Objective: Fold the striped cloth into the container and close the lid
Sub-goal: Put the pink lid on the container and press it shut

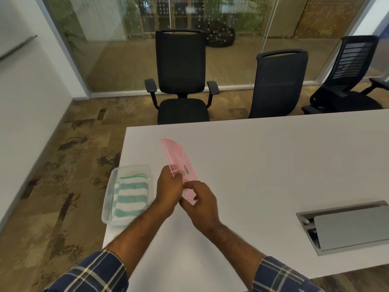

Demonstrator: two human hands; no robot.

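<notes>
A clear plastic container (pixel 109 199) sits at the table's left edge with the folded green-and-white striped cloth (pixel 130 197) inside it. Its top is uncovered. To its right, above the table, both hands hold a translucent pink lid (pixel 176 157) tilted on edge, long side pointing away. My left hand (pixel 168 186) grips the lid's left rim near its middle. My right hand (pixel 201 204) pinches its near end. A small green sticker shows on the lid.
The white table (pixel 263 165) has a grey metal cable hatch (pixel 347 226) set into it at the right. Black office chairs (pixel 182 81) stand beyond the far edge before a glass wall. The container overhangs close to the left table edge.
</notes>
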